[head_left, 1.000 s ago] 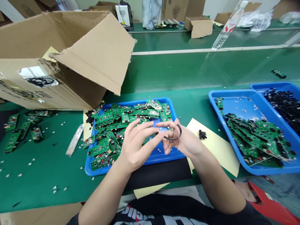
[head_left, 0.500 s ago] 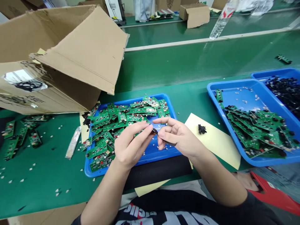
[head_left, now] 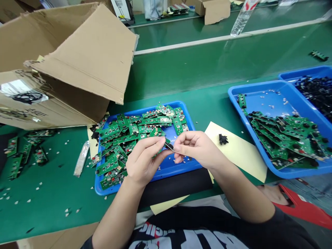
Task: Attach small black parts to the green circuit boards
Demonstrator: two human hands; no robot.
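Note:
Between my hands, above the near part of a blue tray, is a narrow green circuit board, seen nearly edge-on with a dark face. My left hand is closed on its left end with thumb and fingers. The right hand pinches the other end, its fingers curled in; whatever else lies inside them is hidden. Many small green boards with red and black parts are heaped in the tray below.
To the right, a second blue tray carries stacked boards, and another behind it holds black parts. Yellow paper bears a small black clump. An open cardboard box stands left, near loose boards. A bottle stands behind.
My right hand's fingers have curled in from being stretched, and the black strip under them no longer shows. The board now shows more between the hands. The view has shifted slightly.

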